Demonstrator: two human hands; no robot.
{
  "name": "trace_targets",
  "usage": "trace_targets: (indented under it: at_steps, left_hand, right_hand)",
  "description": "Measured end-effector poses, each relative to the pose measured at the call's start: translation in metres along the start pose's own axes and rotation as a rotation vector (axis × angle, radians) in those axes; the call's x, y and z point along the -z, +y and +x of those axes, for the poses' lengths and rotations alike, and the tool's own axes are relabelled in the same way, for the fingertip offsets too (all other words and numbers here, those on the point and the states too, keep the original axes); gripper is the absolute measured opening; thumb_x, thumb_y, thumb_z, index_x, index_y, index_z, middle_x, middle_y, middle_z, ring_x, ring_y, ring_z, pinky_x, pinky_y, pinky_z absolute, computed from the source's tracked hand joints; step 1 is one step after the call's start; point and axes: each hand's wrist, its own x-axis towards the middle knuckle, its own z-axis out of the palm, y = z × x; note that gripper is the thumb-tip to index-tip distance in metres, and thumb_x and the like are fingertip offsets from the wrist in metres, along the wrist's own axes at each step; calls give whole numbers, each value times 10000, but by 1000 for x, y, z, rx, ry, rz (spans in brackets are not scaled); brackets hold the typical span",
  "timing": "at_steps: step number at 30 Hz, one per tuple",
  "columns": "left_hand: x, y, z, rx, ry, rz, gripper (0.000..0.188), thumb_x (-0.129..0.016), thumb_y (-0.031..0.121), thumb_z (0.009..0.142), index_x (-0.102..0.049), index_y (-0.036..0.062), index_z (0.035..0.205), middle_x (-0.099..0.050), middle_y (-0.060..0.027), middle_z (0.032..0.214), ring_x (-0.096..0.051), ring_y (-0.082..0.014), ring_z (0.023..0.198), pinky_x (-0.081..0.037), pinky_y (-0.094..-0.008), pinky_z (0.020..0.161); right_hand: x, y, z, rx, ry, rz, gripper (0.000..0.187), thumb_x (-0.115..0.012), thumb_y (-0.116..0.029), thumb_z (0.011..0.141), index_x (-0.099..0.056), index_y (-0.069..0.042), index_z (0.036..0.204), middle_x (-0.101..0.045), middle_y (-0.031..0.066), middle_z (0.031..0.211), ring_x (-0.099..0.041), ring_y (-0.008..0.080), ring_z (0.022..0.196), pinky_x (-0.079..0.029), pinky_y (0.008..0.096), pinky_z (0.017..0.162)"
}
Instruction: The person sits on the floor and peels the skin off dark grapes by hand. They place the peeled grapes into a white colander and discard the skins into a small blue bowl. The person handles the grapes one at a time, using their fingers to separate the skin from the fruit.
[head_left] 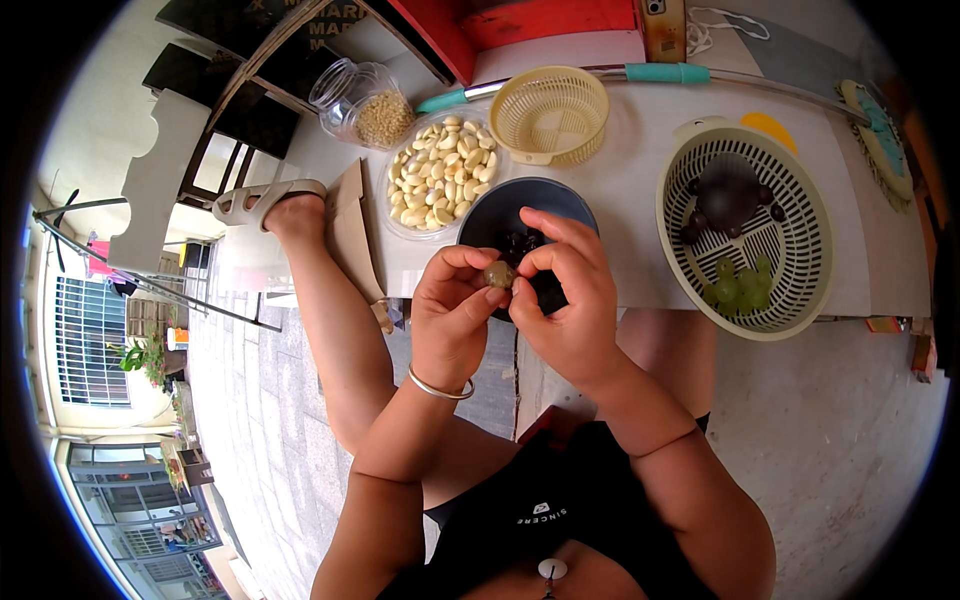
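1. Two bare hands meet over the near edge of the white tabletop (640, 170); all places below are given relative to the dark round bowl (510, 225) on it.
2. Left hand (450, 310), with a thin silver bangle (438, 388) at the wrist, has thumb and fingertips closed on a small round greenish-brown fruit (500, 274).
3. Right hand (565, 295) pinches the same fruit from the other side, fingers curled together over its top.
4. Fruit sits between both hands' fingertips, just above the bowl's near rim, not touching it.
5. Bowl holds a few dark pieces; can't tell what they are.
6. Left of the bowl and touching it: clear round plastic container of pale peeled cloves (440, 175).
7. Beyond that container, further left: clear glass jar lying tilted (362, 100), small tan grains inside.
8. Behind the bowl: small yellow plastic slotted basket (550, 115), nothing visible in it.
9. Well right of the bowl: large beige plastic colander (745, 230) with dark purple round fruits at its far side and green ones at its near side.
10. Left of the bowl, off the table: person's raised leg, foot in a pale sandal (265, 200).
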Motion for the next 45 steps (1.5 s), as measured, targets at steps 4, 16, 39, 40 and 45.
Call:
trace_targets:
  at_steps: [4,16,39,40,45]
  left_hand:
    - [7,1,3,168,-39,-249,237,-618,-27,911,-599,30,1140,-675,-95,1103,-657,-195,912,-542,-336,821]
    - [-4,7,0,83,-18,-24,297,-653,-66,880,-579,12,1157,-669,-95,1107,-654,-190,945,-546,-321,865]
    - [8,15,5,20,-63,184,317,-669,-123,830,-619,-12,1123,-640,-74,1114,-619,-142,954,-508,-278,885]
    - [7,15,5,-1,-70,199,321,-661,-134,828,-619,-12,1122,-639,-72,1113,-615,-139,962,-506,-276,886]
    - [8,16,4,-50,-110,267,293,-660,-106,841,-618,-7,1114,-637,-81,1112,-617,-149,974,-512,-294,878]
  right_hand:
    - [1,1,-1,-82,-12,137,148,-696,21,710,-615,-38,819,-655,178,1241,-611,335,1095,-482,422,933]
    - [4,-2,2,30,21,-9,167,-732,10,712,-638,-72,822,-663,99,1149,-615,310,1034,-481,410,882]
    - [19,-8,15,126,-99,-131,352,-680,10,707,-690,-73,1049,-624,126,1203,-584,325,1094,-458,456,941]
    - [15,-4,13,140,-99,-141,334,-707,-17,698,-694,-84,1025,-651,99,1130,-585,304,1069,-437,482,965]
    - [8,-3,8,134,-87,-183,239,-712,12,685,-656,-100,888,-663,30,906,-597,291,974,-451,474,939]
